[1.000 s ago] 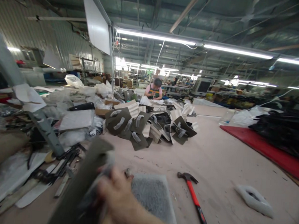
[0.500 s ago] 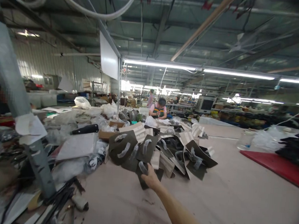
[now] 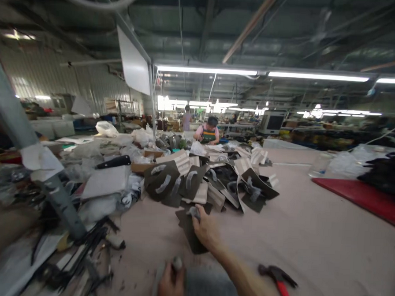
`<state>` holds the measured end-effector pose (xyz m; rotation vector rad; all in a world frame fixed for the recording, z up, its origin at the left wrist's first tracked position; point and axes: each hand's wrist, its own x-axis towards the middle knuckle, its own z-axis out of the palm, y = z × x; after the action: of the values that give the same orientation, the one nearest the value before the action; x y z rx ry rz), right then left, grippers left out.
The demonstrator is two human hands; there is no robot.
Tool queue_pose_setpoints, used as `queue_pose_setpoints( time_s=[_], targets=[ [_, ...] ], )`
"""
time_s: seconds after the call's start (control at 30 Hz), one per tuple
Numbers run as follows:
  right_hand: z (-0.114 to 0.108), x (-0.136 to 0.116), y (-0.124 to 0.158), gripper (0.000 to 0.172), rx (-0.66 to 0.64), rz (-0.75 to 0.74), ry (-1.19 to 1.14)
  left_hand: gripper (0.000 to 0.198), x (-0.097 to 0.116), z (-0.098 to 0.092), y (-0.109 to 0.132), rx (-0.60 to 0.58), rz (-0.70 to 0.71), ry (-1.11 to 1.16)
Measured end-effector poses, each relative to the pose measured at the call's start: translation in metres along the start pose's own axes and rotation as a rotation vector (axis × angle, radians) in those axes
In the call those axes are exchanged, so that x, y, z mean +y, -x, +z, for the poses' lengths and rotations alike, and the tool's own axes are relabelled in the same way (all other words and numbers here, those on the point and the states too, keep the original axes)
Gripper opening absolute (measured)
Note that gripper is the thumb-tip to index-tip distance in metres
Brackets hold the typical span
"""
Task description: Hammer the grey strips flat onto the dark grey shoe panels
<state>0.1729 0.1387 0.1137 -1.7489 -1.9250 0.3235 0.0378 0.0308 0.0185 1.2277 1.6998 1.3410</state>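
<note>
Forearm (image 3: 240,274) stretched forward, right hand (image 3: 208,231) grips dark panel (image 3: 189,230); left hand (image 3: 171,286) clasps grey object (image 3: 177,263).

A dark flat panel (image 3: 190,231), pale-wrapped handle (image 3: 194,212) near its top, slanted at lower centre — a small rounded grey piece (image 3: 177,263) below.

The sole view looks from the wearer's head, forward and down over the surface (image 3: 312,238), left hand (image 3: 172,282) nearest, ceiling (image 3: 239,33) above.

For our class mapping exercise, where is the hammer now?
In the head view, the hammer lies at lower right on the table, just right of the person's right forearm.
</note>
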Motion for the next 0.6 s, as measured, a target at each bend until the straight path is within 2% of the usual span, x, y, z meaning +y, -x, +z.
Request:
queue_pose_setpoints(
  time_s=[0.07,0.1,0.17,0.23,0.3,0.37,0.43,0.6],
  targets=[
    [-0.011,0.002,0.05,0.047,-0.008,0.005,-0.018,0.041,-0.005,-0.005,0.008,0.071,-0.003,0.069],
    [-0.014,0.004,0.077,0.048,-0.026,0.028,-0.031,0.041,-0.008,-0.008,0.014,0.126,-0.006,0.104],
    [-0.013,0.007,0.13,0.05,-0.093,0.097,-0.079,0.039,-0.012,-0.014,0.027,0.162,-0.015,0.174],
    [-0.006,0.01,0.176,0.053,-0.155,0.145,-0.156,0.035,-0.012,-0.019,0.039,0.116,-0.023,0.204],
    [0.005,0.011,0.21,0.055,-0.179,0.148,-0.24,0.032,-0.009,-0.02,0.044,0.024,-0.024,0.214],
    [0.016,0.01,0.232,0.054,-0.18,0.134,-0.277,0.031,-0.005,-0.017,0.041,-0.061,-0.026,0.236],
    [0.024,0.007,0.241,0.053,-0.189,0.128,-0.262,0.031,0.0,-0.009,0.031,-0.138,-0.027,0.276],
    [0.021,0.001,0.241,0.045,-0.244,0.182,-0.256,0.032,0.002,0.01,0.01,-0.281,-0.002,0.317]
  ],
)
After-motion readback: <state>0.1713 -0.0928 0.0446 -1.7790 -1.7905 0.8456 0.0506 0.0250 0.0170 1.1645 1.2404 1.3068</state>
